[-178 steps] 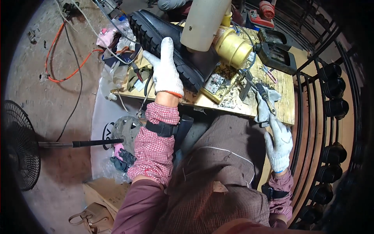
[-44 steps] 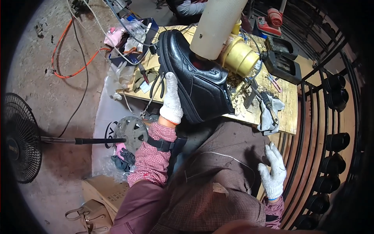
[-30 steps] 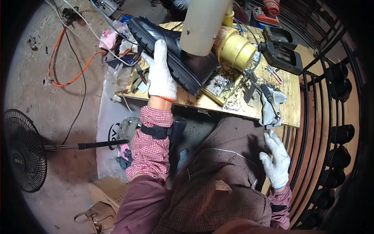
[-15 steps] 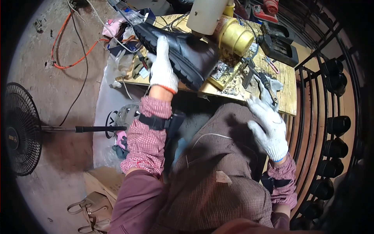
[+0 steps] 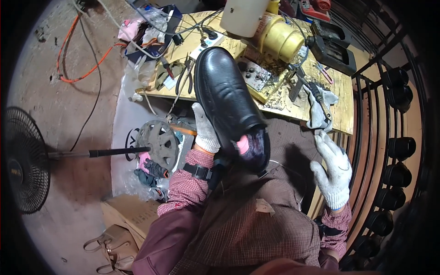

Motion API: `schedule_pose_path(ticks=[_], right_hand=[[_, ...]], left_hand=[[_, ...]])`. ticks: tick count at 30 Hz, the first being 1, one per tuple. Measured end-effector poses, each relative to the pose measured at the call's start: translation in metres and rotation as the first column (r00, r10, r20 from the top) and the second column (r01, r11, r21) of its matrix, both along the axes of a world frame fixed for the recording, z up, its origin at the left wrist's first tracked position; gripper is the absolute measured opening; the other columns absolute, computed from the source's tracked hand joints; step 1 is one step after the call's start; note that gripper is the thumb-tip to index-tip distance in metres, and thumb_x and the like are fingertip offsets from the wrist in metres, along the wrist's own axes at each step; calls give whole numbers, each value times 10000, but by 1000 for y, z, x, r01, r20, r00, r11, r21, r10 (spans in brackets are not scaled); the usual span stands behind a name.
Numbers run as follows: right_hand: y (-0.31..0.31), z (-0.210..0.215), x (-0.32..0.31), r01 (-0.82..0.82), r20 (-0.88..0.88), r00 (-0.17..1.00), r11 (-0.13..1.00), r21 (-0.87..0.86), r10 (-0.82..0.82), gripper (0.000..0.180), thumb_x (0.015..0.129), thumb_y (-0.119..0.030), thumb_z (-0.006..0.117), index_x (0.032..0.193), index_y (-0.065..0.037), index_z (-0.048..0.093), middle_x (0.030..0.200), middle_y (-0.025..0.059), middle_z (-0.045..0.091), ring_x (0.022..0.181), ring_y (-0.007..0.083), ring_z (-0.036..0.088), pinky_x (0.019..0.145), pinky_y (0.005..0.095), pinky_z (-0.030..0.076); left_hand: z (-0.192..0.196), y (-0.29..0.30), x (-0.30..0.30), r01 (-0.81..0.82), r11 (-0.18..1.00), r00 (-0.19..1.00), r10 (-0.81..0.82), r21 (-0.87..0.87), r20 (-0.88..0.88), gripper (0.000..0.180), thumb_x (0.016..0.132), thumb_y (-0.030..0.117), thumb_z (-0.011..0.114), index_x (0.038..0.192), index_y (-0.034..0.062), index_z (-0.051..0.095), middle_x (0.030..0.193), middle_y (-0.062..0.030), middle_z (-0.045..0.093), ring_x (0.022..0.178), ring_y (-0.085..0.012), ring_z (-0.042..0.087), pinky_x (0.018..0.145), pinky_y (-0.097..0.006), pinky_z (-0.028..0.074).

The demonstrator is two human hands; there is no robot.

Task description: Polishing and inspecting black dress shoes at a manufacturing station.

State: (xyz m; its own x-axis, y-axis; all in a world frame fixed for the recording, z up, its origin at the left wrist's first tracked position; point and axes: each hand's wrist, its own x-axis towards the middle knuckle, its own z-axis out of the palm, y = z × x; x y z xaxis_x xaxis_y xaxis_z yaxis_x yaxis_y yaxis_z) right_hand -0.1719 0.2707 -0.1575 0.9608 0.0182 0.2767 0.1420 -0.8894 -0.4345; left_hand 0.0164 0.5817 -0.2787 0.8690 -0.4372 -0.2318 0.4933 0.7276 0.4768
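A black leather shoe [image 5: 223,87] is held up in front of the table's near edge, toe pointing away. Its upper faces me, and a pink patch shows inside its opening. My left hand [image 5: 207,132], in a white knit glove, grips it from the left side; the fingers behind the shoe are hidden. Also gloved in white, my right hand [image 5: 333,173] hangs with fingers stretched and thumb apart, holding nothing. Its fingertips are just below a white rag [image 5: 317,120] on the table edge, where a black-handled tool lies.
The wooden table [image 5: 341,98] carries a yellow cylindrical machine part [image 5: 283,41], a control box with knobs [image 5: 255,75], pliers [image 5: 185,80] and a power strip [image 5: 207,45]. A rack with black shoes [image 5: 399,175] stands right. At left are a fan [image 5: 28,160] and a cardboard box [image 5: 130,215].
My left hand has brought the shoe nearer and turned it, so the upper shows instead of the sole and side. My right hand has moved slightly right and nearer, still spread.
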Motion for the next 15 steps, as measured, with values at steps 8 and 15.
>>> schedule_pose_path(ticks=[8, 15], right_hand=[[-23, -22, -42, 209, -189, 962, 977, 50, -197, 522, 986, -305, 746, 1448, -77, 664, 1445, 175, 676, 1315, 363, 657, 1094, 471, 495], [-26, -32, -41, 245, -290, 934, 964, 103, -206, 513, 993, -306, 736, 1454, -94, 661, 1438, 182, 674, 1322, 370, 650, 1108, 488, 494]], left_hand=[[-9, -52, 48, 11, 998, 997, -16, -56, -80, 616, 1132, 493, 444, 1536, 28, 466, 1409, -207, 612, 1275, -349, 621, 1159, -530, 492], [14, -55, 101, -60, 988, 998, 59, -144, -13, 540, 1142, 444, 454, 1456, 13, 536, 1326, -195, 640, 1217, -340, 634, 1123, -491, 516]])
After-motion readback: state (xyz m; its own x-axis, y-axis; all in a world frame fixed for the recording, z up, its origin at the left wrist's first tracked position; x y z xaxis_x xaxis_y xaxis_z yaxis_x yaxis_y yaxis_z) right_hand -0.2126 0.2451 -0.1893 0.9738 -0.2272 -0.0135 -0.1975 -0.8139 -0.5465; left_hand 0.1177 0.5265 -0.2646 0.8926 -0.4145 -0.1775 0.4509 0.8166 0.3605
